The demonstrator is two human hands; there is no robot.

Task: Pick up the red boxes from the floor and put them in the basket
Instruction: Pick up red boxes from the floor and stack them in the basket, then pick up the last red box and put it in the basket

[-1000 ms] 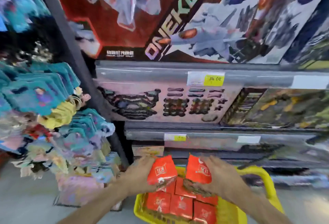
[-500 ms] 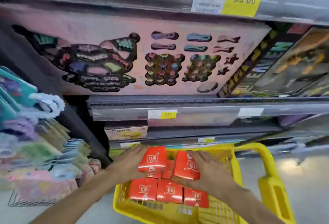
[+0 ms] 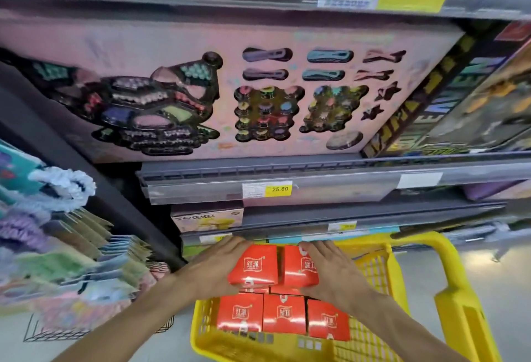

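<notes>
Left hand [image 3: 214, 271] is wrapped around one red box [image 3: 254, 268] and the right hand [image 3: 334, 274] grips a second red box [image 3: 298, 271], side by side just above the yellow basket [image 3: 448, 304], probably so both drop in as a second layer. Three more red boxes [image 3: 283, 317] sit in a front row inside, plus bits of others underneath that I can't count, so five clear ones.

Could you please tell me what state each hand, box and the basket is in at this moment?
left hand: grips a red box
right hand: grips a red box
left red box: held above basket
right red box: held above basket
yellow basket: partly filled, red boxes inside
</notes>
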